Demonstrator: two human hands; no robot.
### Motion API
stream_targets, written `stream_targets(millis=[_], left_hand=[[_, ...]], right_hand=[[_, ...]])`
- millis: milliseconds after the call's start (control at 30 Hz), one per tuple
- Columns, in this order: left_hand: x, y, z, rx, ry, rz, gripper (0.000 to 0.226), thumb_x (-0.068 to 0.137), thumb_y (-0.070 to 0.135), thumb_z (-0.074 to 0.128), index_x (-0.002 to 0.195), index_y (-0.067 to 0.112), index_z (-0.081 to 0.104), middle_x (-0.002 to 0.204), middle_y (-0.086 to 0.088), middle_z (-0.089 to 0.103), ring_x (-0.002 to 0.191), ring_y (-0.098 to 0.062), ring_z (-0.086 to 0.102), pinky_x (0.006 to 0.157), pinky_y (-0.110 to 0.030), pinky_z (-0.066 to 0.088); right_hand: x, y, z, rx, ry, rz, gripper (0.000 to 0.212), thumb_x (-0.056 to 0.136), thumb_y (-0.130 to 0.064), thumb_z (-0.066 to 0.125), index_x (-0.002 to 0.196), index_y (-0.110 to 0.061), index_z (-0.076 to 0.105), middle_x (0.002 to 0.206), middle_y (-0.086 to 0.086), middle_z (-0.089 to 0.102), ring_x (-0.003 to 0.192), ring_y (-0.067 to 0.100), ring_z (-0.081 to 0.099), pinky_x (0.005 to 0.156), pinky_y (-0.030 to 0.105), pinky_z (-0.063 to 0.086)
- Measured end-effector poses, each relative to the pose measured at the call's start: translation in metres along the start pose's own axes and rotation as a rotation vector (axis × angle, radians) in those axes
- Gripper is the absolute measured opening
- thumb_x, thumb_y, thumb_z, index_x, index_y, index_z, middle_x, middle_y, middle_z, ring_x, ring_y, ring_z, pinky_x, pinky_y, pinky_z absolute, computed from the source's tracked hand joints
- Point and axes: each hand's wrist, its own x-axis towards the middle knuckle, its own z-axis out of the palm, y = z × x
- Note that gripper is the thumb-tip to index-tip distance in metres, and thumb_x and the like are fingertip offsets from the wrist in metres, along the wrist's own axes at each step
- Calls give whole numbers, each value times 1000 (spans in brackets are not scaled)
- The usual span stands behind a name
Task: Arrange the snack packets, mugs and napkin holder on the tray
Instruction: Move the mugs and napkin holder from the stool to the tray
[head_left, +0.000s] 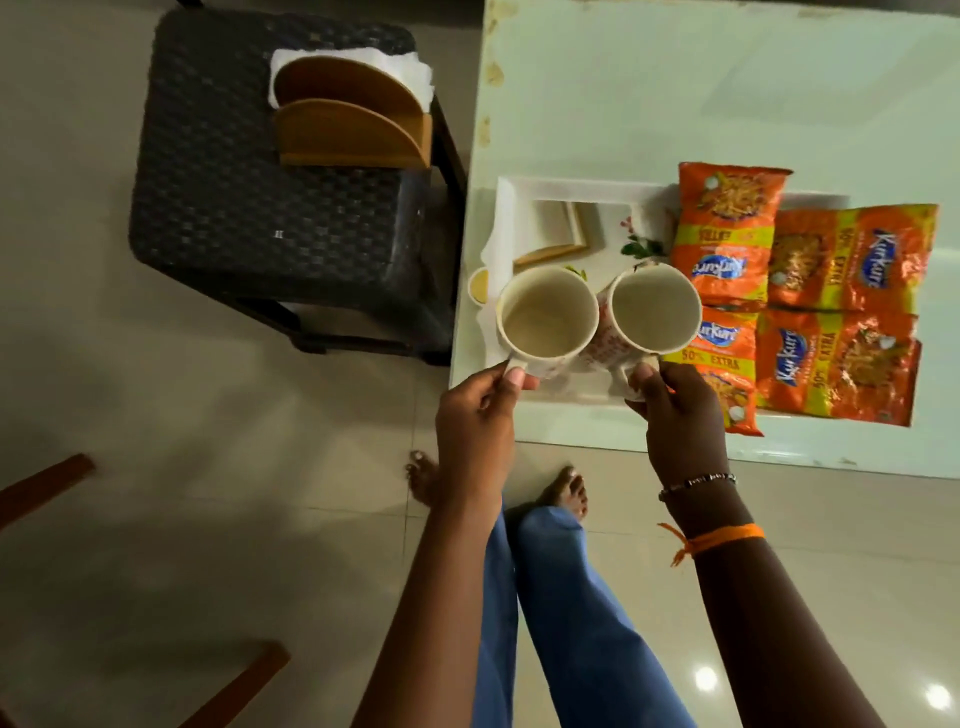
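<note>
The left hand (475, 402) is closed around the handle of one cream mug (545, 314), thumb on top and fingers curled beneath. The right hand (675, 410) pinches the handle of a second cream mug (652, 306) in the same way. Both mugs are upright, mouths open to the camera and empty inside, side by side with their walls touching or nearly so. They are held over the near left part of a white tray (506, 208); whether their bases rest on it cannot be told. The right wrist wears a beaded bracelet (698, 483) and an orange thread (714, 538).

The tray lies on a pale table (675, 93), close to its left edge. Its bare floor shows a small flower print (641, 244) beyond the mugs. Four orange snack packets fill the tray's right part: one far packet (727, 234) standing lengthwise, a near packet (727, 369) partly behind the right hand, and two more to the right, a far one (852, 260) and a near one (836, 364), reaching past the tray's right rim.

Left of the table, well apart from the tray, a dark woven stool (249, 182) carries a wooden napkin holder (353, 130) with white napkins (405, 67) in it. Below the hands, blue trouser legs (566, 597) and bare feet stand on the tiled floor (156, 441).
</note>
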Motion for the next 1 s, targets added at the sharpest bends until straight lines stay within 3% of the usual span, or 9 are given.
stream_targets(millis=[200,300,400,533,633,767,833,933,1000], left_hand=[[-1,-15,22,2,17,-31,24,92,23,55,73,29,68,74,-4,66,78,-16,56,79,-34,45],[-3,-23,26,-24,25,-41,22,91,23,55,75,28,69,75,-7,66,78,-17,52,76,-33,41],[-5,-28,29,-10,40,-44,19,91,22,55,80,24,70,73,-3,66,78,-16,51,75,-31,40],[-6,-28,32,47,33,-62,19,93,19,52,92,16,71,87,-3,69,86,-17,58,86,-35,46],[-7,-24,31,88,46,-78,23,92,22,52,103,9,68,100,-5,69,92,-14,59,83,-28,45],[-8,-13,27,39,152,-152,24,91,22,53,112,10,57,94,8,58,81,-3,54,62,-2,40],[-8,-9,23,9,189,-164,26,91,18,53,115,7,54,99,6,54,83,-4,50,56,6,36],[-1,2,12,-87,215,-169,27,91,9,52,117,2,52,105,-1,54,94,-10,52,66,3,40],[11,11,1,-123,230,-168,25,91,7,52,116,5,53,107,-2,57,97,-13,55,80,-13,46]], right_hand=[[7,14,-6,-26,2,20,23,91,-16,53,86,6,59,97,28,59,95,45,58,83,63,46],[8,21,-6,-55,-18,40,24,91,-19,54,84,4,59,100,28,61,94,41,59,83,58,47],[8,27,-5,-90,-49,44,25,91,-19,53,80,3,58,101,28,60,88,34,57,77,44,46],[8,29,-5,-97,-89,50,22,90,-18,55,78,-1,58,101,28,62,93,37,59,76,40,46],[9,27,-11,-172,-57,14,22,86,-19,61,84,3,63,103,25,61,88,30,56,63,21,27],[8,15,-20,-285,121,-17,24,83,-20,62,95,0,59,115,20,53,97,37,55,68,29,34],[5,2,-19,-335,149,-91,23,83,-20,62,94,-1,55,112,20,53,96,37,54,66,31,32],[6,-26,-7,-309,75,-266,18,83,-16,62,86,0,57,103,21,58,84,33,55,63,32,36],[11,-51,9,-214,-50,-362,13,81,-11,63,83,2,59,94,21,60,77,31,56,66,42,46]])
